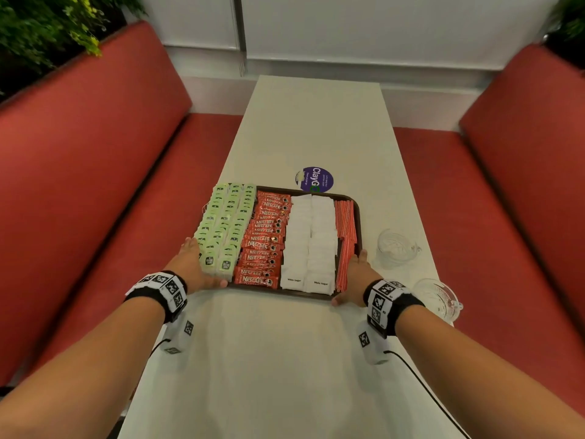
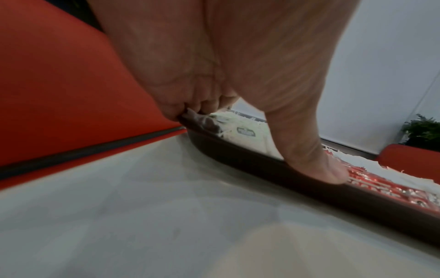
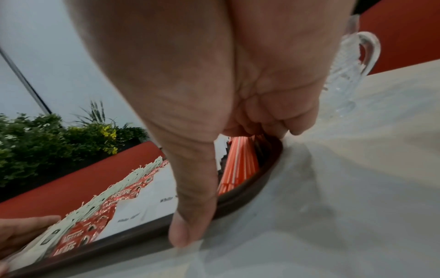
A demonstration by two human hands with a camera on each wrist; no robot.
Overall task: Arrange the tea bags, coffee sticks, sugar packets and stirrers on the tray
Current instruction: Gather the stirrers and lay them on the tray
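Tray [image 1: 357, 206] full of sorted packets [image 1: 304, 242]

Two glass cups [image 1: 397, 247] stand beside red benches [image 1: 95, 153] and plants [image 1: 47, 26].

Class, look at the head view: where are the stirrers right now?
The stirrers lie in the tray along its right edge, beside the sugar packets, with the right hand at that edge.

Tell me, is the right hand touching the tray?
Touching. The right wrist view shows the right hand with its thumb along the tray rim and fingers curled over its side edge.
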